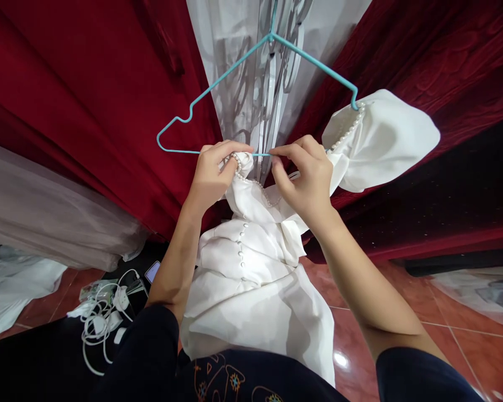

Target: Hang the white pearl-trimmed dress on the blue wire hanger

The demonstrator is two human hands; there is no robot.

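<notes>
A white satin garment (255,268) with a row of small buttons and pearl trim hangs in front of me. One of its puffed sleeves (381,139) is hooked on the right end of a turquoise wire hanger (218,84). My left hand (212,176) pinches the bunched pearl-edged shoulder of the garment against the hanger's bottom bar. My right hand (305,176) grips the fabric and the bar just to the right of it. The two hands are a few centimetres apart.
Dark red curtains (88,100) hang on both sides of a grey-white patterned drape (260,67). A tangle of white cables and chargers (103,315) and a phone (152,272) lie on the red tiled floor (402,312) at lower left. Pale fabric (46,223) lies at left.
</notes>
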